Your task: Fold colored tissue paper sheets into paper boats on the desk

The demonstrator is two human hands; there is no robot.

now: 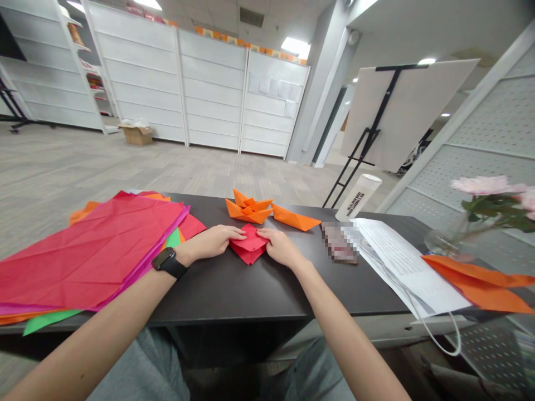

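Observation:
A small folded red paper lies on the dark table in front of me, its layers forming a diamond with a point toward me. My left hand, below a black watch on the wrist, pinches its left corner. On the opposite corner, the thumb and fingers of my right hand close on the paper. Just behind it sits an orange origami piece with several upright points. Beside that, a long orange folded paper boat rests on the table.
Large coloured sheets, red on top, cover the table's left side. To the right are a blurred-out object, a white cylinder, printed paper with a white cable, an orange paper plane, and flowers in a glass vase.

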